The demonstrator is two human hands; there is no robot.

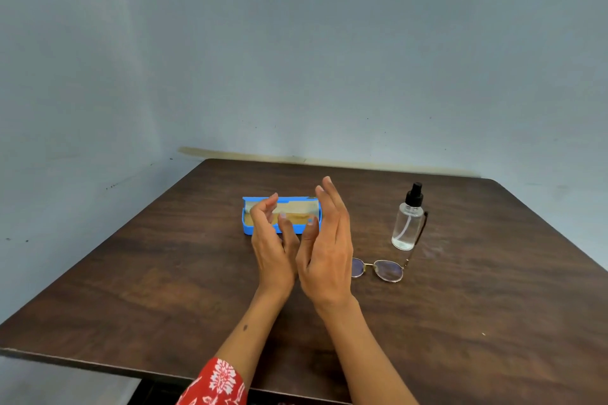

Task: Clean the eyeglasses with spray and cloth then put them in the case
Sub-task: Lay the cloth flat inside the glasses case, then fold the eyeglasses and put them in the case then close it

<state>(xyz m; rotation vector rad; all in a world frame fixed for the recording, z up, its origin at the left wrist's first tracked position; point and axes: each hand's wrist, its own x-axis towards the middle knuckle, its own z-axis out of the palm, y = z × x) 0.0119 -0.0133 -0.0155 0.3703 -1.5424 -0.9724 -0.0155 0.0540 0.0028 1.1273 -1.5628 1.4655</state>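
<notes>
I see a dark brown wood table point(164, 289) pushed into a corner of pale blue walls point(296, 43). The blue case point(247, 227) lies open near the back, with what may be a cloth inside. The glasses point(381, 269) lie just right of my hands, the spray bottle point(407, 220) behind them. My left hand point(273, 246) and right hand point(325, 256) float above the table, fingers loose, holding nothing.
</notes>
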